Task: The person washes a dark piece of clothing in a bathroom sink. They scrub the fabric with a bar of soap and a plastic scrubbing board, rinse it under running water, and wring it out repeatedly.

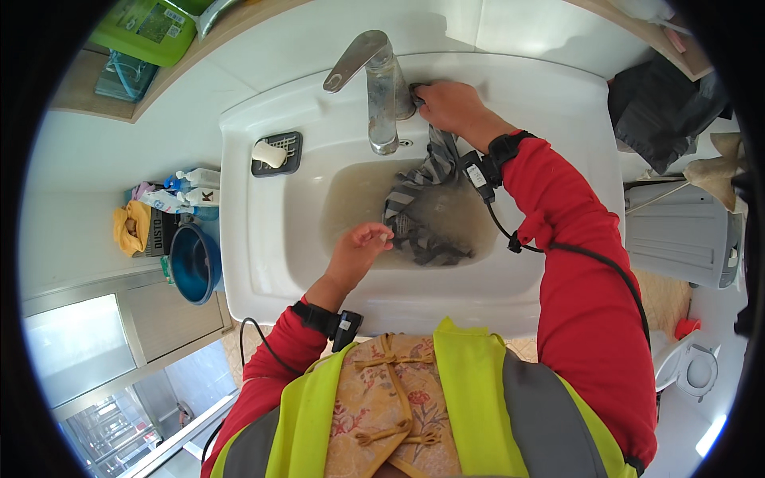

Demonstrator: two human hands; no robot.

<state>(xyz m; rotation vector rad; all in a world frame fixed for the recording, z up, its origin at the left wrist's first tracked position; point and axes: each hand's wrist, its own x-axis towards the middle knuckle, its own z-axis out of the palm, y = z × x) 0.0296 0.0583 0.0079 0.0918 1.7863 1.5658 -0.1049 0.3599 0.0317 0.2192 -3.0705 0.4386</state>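
Note:
A white washbasin (257, 251) holds cloudy water. A grey striped cloth (439, 158) runs from behind the faucet down into the water, its lower part submerged. My right hand (451, 107) grips the cloth's upper end against the basin's back deck, just right of the metal faucet (382, 101). Over the near left part of the water is my left hand (361, 245), fingers curled and apart, close to the cloth but not clearly touching it; a small pale spot shows at its fingertips. A white bar of soap (270, 154) lies on a black soap dish (293, 161) on the left deck.
Left of the basin stand a blue plastic basin (192, 263), white bottles (203, 178) and a yellow cloth (131, 227). A shelf (173, 66) with a green container (149, 30) juts out upper left. At right are a black plastic bag (657, 107) and a grey appliance (675, 233).

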